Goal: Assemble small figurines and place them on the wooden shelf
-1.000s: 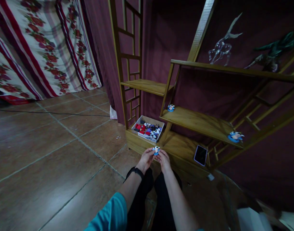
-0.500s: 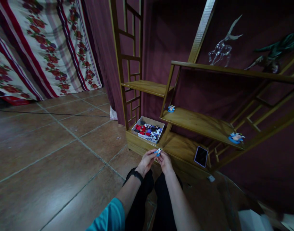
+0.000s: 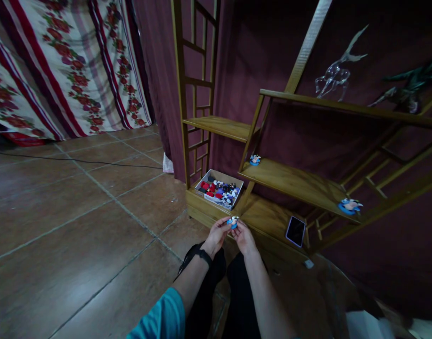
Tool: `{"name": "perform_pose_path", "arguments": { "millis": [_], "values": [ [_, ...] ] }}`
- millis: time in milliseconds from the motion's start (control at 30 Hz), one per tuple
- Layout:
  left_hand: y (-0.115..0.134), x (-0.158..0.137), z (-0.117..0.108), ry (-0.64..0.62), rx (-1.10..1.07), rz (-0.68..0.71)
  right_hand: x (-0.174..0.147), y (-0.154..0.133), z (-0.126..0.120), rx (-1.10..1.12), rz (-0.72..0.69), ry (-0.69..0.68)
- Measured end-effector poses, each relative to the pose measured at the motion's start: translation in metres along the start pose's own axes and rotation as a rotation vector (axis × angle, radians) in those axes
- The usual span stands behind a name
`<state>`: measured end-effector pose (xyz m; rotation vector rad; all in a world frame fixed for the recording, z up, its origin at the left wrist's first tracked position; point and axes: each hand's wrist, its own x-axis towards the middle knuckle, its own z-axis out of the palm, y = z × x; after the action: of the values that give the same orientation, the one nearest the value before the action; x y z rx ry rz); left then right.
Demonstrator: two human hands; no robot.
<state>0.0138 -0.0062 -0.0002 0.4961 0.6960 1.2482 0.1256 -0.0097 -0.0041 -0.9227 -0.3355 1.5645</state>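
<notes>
One blue-based figurine (image 3: 232, 222) sits between your left hand (image 3: 216, 237) and your right hand (image 3: 243, 238), just in front of the cardboard box (image 3: 216, 203); the fingers of both hands pinch it from opposite sides. The step looks like steadying or turning it, so you do best to grip the base lightly, spare the small raised parts, and let one hand hold while the other adjusts.

Counting, you hold one; two similar ones sit right of the box, a nearer figurine (image 3: 255, 160) and a farther figurine (image 3: 350, 206). The box holds many small figures (image 3: 220, 192), too jumbled to count. Also right of it: one touchscreen device (image 3: 295, 231) and, higher, one glass deer (image 3: 334, 76).
</notes>
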Motion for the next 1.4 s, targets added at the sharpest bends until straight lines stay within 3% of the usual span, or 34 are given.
{"name": "perform_pose_path", "arguments": {
  "millis": [467, 567, 833, 1400],
  "values": [
    [0.002, 0.005, -0.003, 0.155, -0.111, -0.141, -0.008, 0.005, 0.007, -0.324, -0.19, -0.055],
    [0.003, 0.007, -0.003, 0.131, -0.161, -0.219, -0.009, 0.005, 0.009, -0.301, -0.162, -0.089],
    [0.013, 0.005, 0.0, 0.085, -0.242, -0.317, -0.005, 0.005, 0.007, -0.192, -0.088, -0.014],
    [0.004, 0.008, -0.002, 0.185, -0.135, -0.218, -0.01, 0.006, 0.014, -0.303, -0.142, -0.023]
  ]
}}
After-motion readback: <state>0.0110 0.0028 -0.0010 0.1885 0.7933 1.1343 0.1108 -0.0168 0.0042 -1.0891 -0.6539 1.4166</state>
